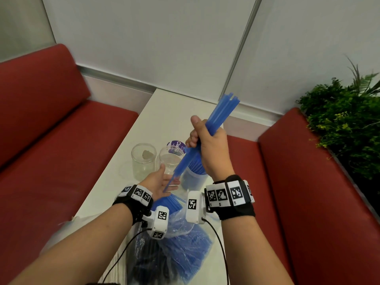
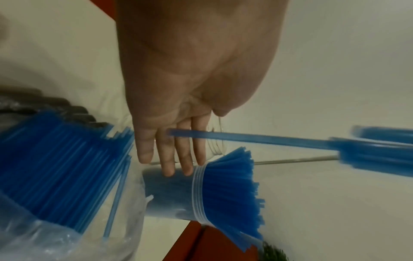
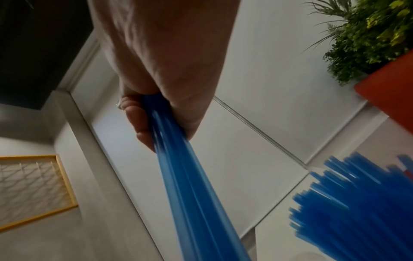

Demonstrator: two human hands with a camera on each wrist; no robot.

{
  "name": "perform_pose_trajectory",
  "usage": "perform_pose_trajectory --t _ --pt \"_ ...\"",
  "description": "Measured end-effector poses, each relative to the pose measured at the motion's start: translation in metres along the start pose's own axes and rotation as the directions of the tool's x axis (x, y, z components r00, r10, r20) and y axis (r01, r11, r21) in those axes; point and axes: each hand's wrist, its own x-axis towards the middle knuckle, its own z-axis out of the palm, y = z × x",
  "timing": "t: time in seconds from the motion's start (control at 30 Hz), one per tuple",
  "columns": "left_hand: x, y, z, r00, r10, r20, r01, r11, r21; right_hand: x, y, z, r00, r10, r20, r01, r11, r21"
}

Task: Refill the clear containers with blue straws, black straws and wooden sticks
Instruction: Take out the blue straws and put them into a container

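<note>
Blue straws (image 1: 213,124) sit clenched in the raised right hand (image 1: 207,145), their lower ends touching the flat, spread left hand (image 1: 162,182).

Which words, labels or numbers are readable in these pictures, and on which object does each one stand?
"Cla": large white letters on the purple label behind the clear containers; the rest is hidden.
Smaller print on that label: too blurred to read.
Wrist bands: only black-and-white coded squares, no words.
Wrist views: no text.
</note>
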Motion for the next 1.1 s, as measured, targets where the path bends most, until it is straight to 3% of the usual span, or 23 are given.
perform_pose_trajectory --t 0.1,0.2,0.4,0.53,0.77,0.9,1.03,1.1 --pt "0.002 -0.001 -0.003 0.989 -0.068 0.13 0.101 0.959 -0.266 0.004 -0.004 0.0 1.0 -0.025 0.003 0.025 1.0 -0.005" --pt "-0.002 0.002 0.001 0.971 -0.048 0.235 0.149 0.889 -0.434 0.003 0.002 0.0 0.999 -0.049 -0.007 0.049 0.997 -0.061" --pt "-0.01 0.005 0.012 0.955 0.02 0.294 0.117 0.889 -0.442 -0.001 0.025 0.002 0.989 -0.137 -0.061 0.131 0.987 -0.093" --pt "-0.009 0.006 0.017 0.948 0.074 0.31 0.103 0.851 -0.516 -0.003 0.042 0.004 0.994 -0.066 -0.085 0.051 0.985 -0.165" --pt "-0.015 0.009 0.022 0.948 -0.007 0.317 0.154 0.884 -0.441 0.001 0.045 0.007 0.998 0.006 -0.059 -0.017 0.98 -0.199" --pt "-0.02 0.018 0.028 0.934 0.054 0.353 0.182 0.778 -0.601 -0.001 0.049 0.006 0.999 0.036 -0.04 -0.043 0.98 -0.194" --pt "-0.018 0.022 0.03 0.96 -0.058 0.275 0.21 0.8 -0.562 -0.007 0.061 0.004 0.992 0.098 -0.082 -0.11 0.981 -0.158" --pt "-0.015 0.02 0.026 0.948 -0.113 0.298 0.263 0.806 -0.531 -0.008 0.067 0.004 0.988 0.127 -0.084 -0.137 0.983 -0.126"
